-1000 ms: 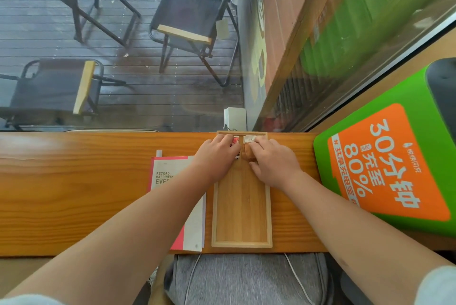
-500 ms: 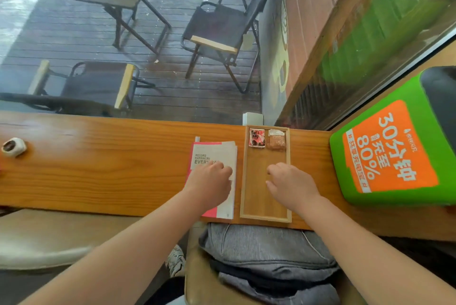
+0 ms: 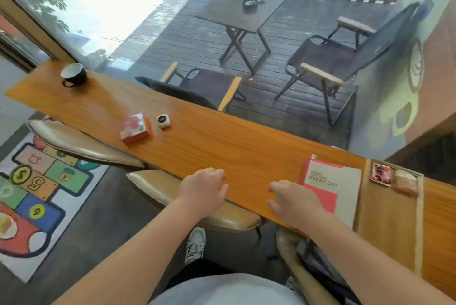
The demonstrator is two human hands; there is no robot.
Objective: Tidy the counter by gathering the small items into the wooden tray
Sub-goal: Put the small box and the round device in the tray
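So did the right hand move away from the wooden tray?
Yes. The right hand was over the wooden tray before. Now it rests on the counter left of the booklet, away from the tray.

Café window counter (image 3: 222,146), coffee cup (image 3: 73,74), stools (image 3: 197,196); outdoor deck, folding table (image 3: 243,7), chairs (image 3: 335,57)

Wooden tray (image 3: 392,225): near right corner hidden behind the right forearm. Two small packets at its far end, the red one (image 3: 381,174) and the pale one (image 3: 406,182), too blurred to identify. Booklet (image 3: 333,187): near corner covered by right hand (image 3: 294,202); small print unreadable. Left hand (image 3: 203,192): fingertips curled under, out of sight. Counter (image 3: 222,141) cut off at right edge.
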